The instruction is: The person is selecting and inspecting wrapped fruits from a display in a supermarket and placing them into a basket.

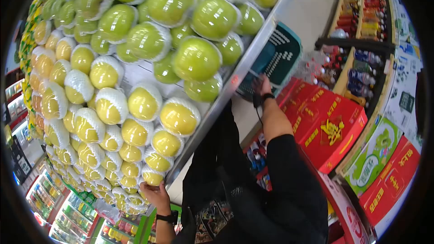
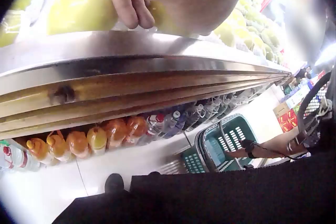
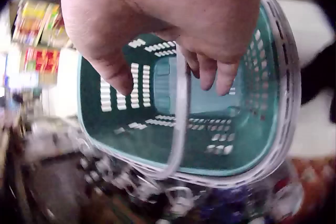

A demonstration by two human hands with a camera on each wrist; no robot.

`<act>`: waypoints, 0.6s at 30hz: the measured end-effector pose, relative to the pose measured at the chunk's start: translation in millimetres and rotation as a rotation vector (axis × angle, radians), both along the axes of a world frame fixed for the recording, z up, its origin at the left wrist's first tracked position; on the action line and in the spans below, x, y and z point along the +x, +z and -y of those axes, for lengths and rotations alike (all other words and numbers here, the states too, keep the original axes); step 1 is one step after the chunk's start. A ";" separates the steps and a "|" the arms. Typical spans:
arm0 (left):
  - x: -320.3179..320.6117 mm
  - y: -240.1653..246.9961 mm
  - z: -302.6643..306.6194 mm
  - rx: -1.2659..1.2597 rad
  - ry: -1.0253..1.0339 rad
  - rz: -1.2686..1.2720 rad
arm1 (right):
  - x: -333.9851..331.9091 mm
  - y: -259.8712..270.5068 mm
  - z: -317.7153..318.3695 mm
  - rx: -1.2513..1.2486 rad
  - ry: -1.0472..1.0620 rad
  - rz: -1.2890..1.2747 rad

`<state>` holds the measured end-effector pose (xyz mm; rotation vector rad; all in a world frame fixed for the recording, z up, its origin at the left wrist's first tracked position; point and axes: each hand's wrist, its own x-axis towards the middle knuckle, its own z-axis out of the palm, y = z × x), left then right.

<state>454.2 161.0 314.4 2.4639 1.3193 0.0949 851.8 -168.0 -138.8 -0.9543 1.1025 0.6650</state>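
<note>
My left hand (image 1: pixel 157 195) is at the lower corner of the fruit stand, gripping a round yellow fruit (image 1: pixel 153 178) in a white foam net with thumb and fingers. Two bent fingers (image 2: pixel 137 14) show above the metal edge in the left wrist view; the rest of that grip is hidden. Low on the other side, my right hand (image 3: pixel 168 24) hangs over a green plastic shopping basket (image 3: pixel 100 134). The basket's grey handle (image 3: pixel 181 108) runs up under the palm, while thumb and fingers dangle loosely on either side of it. Inside, only the basket's bottom and slotted walls show.
Stacked yellow fruits (image 1: pixel 108 108) and larger-looking green fruits (image 1: pixel 172 4) fill the stand, bounded by a metal edge (image 1: pixel 217 104). Red cartons (image 1: pixel 325 126) and bottle shelves (image 1: pixel 361 68) stand right of the basket. Orange drink bottles (image 2: pixel 79 145) line up under the stand.
</note>
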 end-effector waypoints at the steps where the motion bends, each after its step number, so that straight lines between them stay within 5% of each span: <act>1: 0.2 5.6 1.5 -0.010 -0.009 -0.011 | 12.8 9.1 -2.0 0.131 -0.257 0.018; 6: 16.1 5.7 -2.5 -0.048 0.020 -0.029 | 53.1 89.3 0.8 0.139 -0.374 0.194; 8: 20.8 7.6 -2.6 0.014 -0.055 -0.042 | 96.7 118.5 18.6 0.158 -0.247 0.370; 10: 16.4 18.0 1.3 -0.169 0.172 -0.096 | 156.9 127.8 49.3 0.171 -0.136 0.481; 13: -11.5 -20.9 -12.2 -0.173 0.064 0.109 | 239.4 190.1 58.5 -0.140 -0.022 0.608; 18: 10.2 18.1 32.8 -0.100 0.171 -0.087 | 223.4 269.5 -6.8 -0.122 0.372 0.764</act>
